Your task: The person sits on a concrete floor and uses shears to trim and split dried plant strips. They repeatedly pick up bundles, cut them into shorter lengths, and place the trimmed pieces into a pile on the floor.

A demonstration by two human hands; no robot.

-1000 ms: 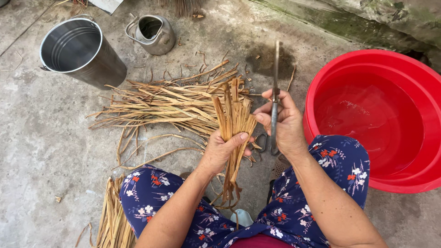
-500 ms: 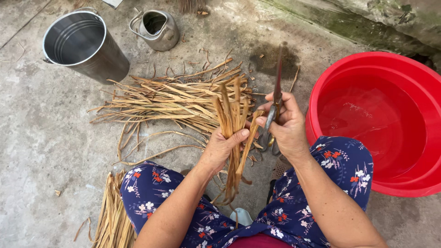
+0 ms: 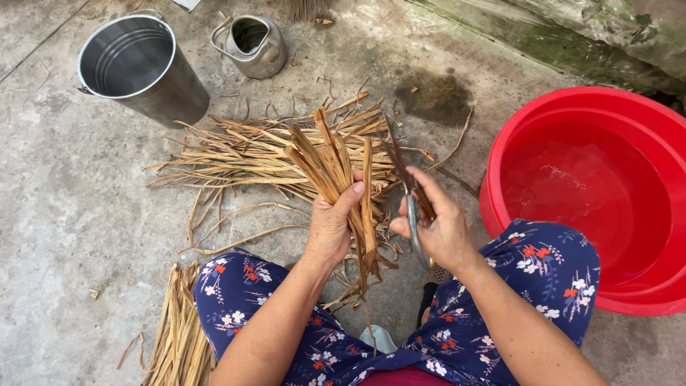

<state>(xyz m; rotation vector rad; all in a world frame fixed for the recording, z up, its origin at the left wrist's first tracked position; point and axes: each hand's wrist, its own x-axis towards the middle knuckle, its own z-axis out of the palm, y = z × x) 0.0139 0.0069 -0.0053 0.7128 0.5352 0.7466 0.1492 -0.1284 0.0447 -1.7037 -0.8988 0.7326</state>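
A: left hand point(image 3: 330, 227) centre frame, fist closed round a bundle of dry strips point(image 3: 336, 168), gripped at mid-length, tops fanning toward upper centre, tails hanging below the fist between the knees

B: right?

A: right hand point(image 3: 444, 232) just right of it, clenched on the handles of the scissors point(image 3: 409, 193), blades pointing up-left, tips near the bundle; can't tell if the blades are parted

B: how does the stuff handle?

A: judging by look: light, dry, stiff-ish but bendy, probably brittle at the ends. Loose strips slide out, so hold tight at the middle where they bunch, not at the splayed tips

B: around it?

A: loose pile of strips point(image 3: 236, 154) on the concrete floor point(image 3: 57, 214) behind the hands, second sheaf point(image 3: 179, 336) lower left by the knee. Steel bucket point(image 3: 139, 68) upper left, small metal kettle point(image 3: 251, 46) top centre, red basin point(image 3: 593, 186) with water at right edge
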